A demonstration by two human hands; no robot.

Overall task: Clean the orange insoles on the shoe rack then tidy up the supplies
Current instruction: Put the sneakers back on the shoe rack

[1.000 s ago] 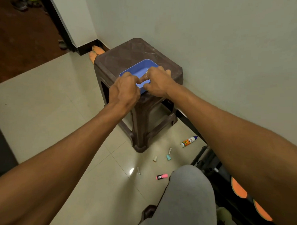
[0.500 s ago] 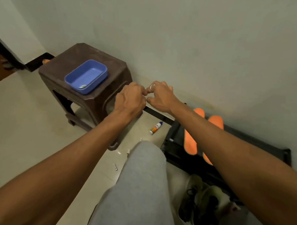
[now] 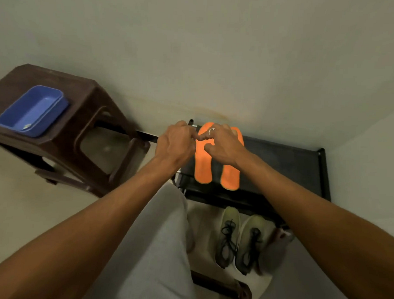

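Note:
Two orange insoles, the left insole [image 3: 203, 170] and the right insole [image 3: 230, 178], lie side by side on the top shelf of the black shoe rack [image 3: 288, 162]. My left hand [image 3: 174, 146] and my right hand [image 3: 223, 146] hover together over their far ends and cover the toes. The fingers of both hands are curled, with fingertips meeting between them. I see no object in either hand. A ring is on my right hand.
A blue tray [image 3: 57, 118] with a small scrap inside sits on a brown plastic stool [image 3: 85, 103] to the left, against the wall. A pair of greenish laced shoes [image 3: 237, 241] stands on the floor before the rack. My grey-trousered knee [image 3: 160, 238] is below my hands.
My hands have left the blue tray on the stool and swung right, still held together, to above the insoles. The view has turned from the stool to the rack.

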